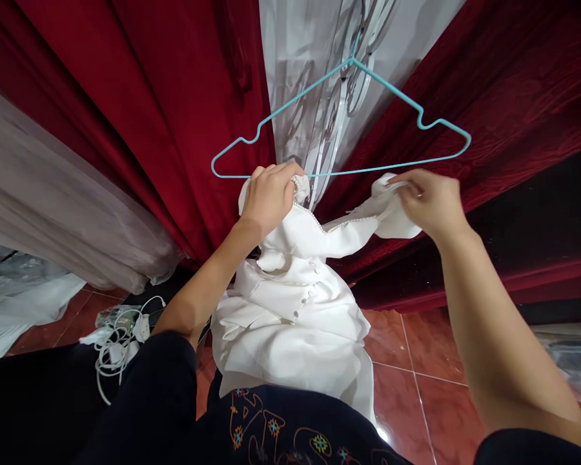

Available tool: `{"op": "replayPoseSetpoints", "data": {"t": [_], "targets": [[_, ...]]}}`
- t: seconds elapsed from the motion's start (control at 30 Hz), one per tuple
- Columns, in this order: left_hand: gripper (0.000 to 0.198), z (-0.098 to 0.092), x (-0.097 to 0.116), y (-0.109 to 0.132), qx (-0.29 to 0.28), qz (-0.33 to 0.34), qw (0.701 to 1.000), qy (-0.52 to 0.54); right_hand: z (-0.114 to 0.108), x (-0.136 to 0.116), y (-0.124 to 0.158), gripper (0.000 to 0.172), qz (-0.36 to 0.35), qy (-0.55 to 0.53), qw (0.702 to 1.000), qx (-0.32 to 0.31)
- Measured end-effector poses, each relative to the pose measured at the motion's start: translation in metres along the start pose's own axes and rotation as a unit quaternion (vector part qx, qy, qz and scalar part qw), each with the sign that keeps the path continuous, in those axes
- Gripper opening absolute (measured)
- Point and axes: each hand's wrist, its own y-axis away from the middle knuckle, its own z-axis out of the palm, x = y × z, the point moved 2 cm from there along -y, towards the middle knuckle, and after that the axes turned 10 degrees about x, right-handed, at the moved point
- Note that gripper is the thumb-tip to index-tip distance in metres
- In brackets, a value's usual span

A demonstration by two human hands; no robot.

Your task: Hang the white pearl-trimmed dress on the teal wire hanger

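A white dress (295,297) with a pearl-trimmed neckline and a row of small buttons hangs between my hands. My left hand (271,197) is closed on one puffed shoulder, close to the bottom bar of a light blue clothes hanger (387,166). My right hand (428,200) pinches the other sleeve and holds it out to the right, just below the bar. The hanger is in front of me, its hook near the top of the view. Whether the left shoulder is looped over the bar I cannot tell.
Dark red curtains (174,116) flank a pale metal scrollwork frame (339,123). A sheer grey curtain (53,194) falls at the left. White cables and a power strip (141,328) lie low at the left. Red tiles (416,368) cover the floor.
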Motion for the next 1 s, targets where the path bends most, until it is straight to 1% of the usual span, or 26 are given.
{"op": "replayPoseSetpoints", "data": {"t": [0.03,0.07,0.1,0.13,0.17,0.23,0.3,0.37,0.47,0.5,0.53,0.6,0.63,0.67,0.7,0.77,0.8,0.83,0.9,0.93,0.97,1.0], "targets": [[0.036,0.001,0.002,0.0,-0.002,-0.003,1.0,0.003,0.0,-0.012,0.007,0.037,-0.057,-0.021,0.997,-0.053],[0.037,0.002,0.003,0.0,-0.004,-0.006,1.0,0.004,0.0,-0.027,0.013,0.033,-0.116,-0.052,0.989,-0.078],[0.037,0.002,0.004,0.0,-0.005,-0.007,1.0,0.003,-0.001,-0.043,0.017,0.03,-0.165,-0.089,0.98,-0.072],[0.036,0.002,0.004,-0.001,-0.006,-0.008,1.0,0.003,-0.002,-0.059,0.019,0.027,-0.194,-0.125,0.972,-0.037],[0.036,0.002,0.003,-0.001,-0.005,-0.008,1.0,0.004,-0.001,-0.074,0.02,0.027,-0.199,-0.149,0.969,0.007],[0.036,0.001,0.001,-0.001,0.001,-0.006,1.0,0.01,0.005,-0.096,0.018,0.029,-0.166,-0.174,0.968,0.076],[0.034,0.0,-0.001,0.0,0.009,-0.006,1.0,0.018,0.018,-0.106,0.015,0.026,-0.122,-0.188,0.97,0.097],[0.031,0.0,-0.003,0.001,0.018,-0.008,0.999,0.03,0.034,-0.108,0.012,0.023,-0.095,-0.205,0.968,0.106],[0.024,0.002,-0.002,0.007,0.04,0.011,0.995,0.09,0.05,-0.102,0.011,0.031,-0.07,-0.231,0.957,0.16],[0.022,0.003,0.0,0.011,0.067,0.018,0.99,0.119,0.053,-0.1,0.01,0.033,-0.063,-0.236,0.953,0.177],[0.019,0.003,0.001,0.016,0.107,0.024,0.983,0.148,0.055,-0.099,0.01,0.035,-0.056,-0.239,0.952,0.185],[0.014,0.004,0.002,0.029,0.202,0.024,0.959,0.199,0.058,-0.099,0.008,0.036,-0.044,-0.24,0.953,0.182],[0.013,0.005,0.0,0.036,0.237,0.013,0.946,0.223,0.058,-0.099,0.007,0.035,-0.042,-0.24,0.954,0.175],[0.013,0.008,-0.003,0.042,0.251,-0.009,0.936,0.248,0.058,-0.1,0.007,0.034,-0.041,-0.24,0.955,0.169],[0.013,0.011,-0.009,0.048,0.243,-0.042,0.929,0.276,0.058,-0.101,0.007,0.033,-0.041,-0.239,0.956,0.165],[0.013,0.019,-0.029,0.053,0.21,-0.147,0.909,0.328,0.057,-0.102,0.007,0.031,-0.041,-0.237,0.957,0.163],[0.01,0.022,-0.042,0.054,0.206,-0.21,0.891,0.347,0.056,-0.101,0.007,0.029,-0.041,-0.235,0.957,0.164],[0.008,0.023,-0.056,0.053,0.215,-0.274,0.864,0.363,0.054,-0.101,0.008,0.028,-0.042,-0.234,0.957,0.166],[0.013,0.021,-0.085,0.048,0.259,-0.382,0.801,0.382,0.051,-0.101,0.008,0.025,-0.047,-0.238,0.956,0.168],[0.016,0.018,-0.098,0.043,0.281,-0.415,0.775,0.385,0.05,-0.101,0.009,0.023,-0.051,-0.242,0.954,0.167],[0.018,0.013,-0.108,0.038,0.302,-0.43,0.759,0.384,0.049,-0.102,0.009,0.021,-0.055,-0.246,0.953,0.168],[0.021,0.007,-0.116,0.032,0.324,-0.426,0.757,0.375,0.048,-0.102,0.009,0.02,-0.057,-0.248,0.952,0.169]]}}
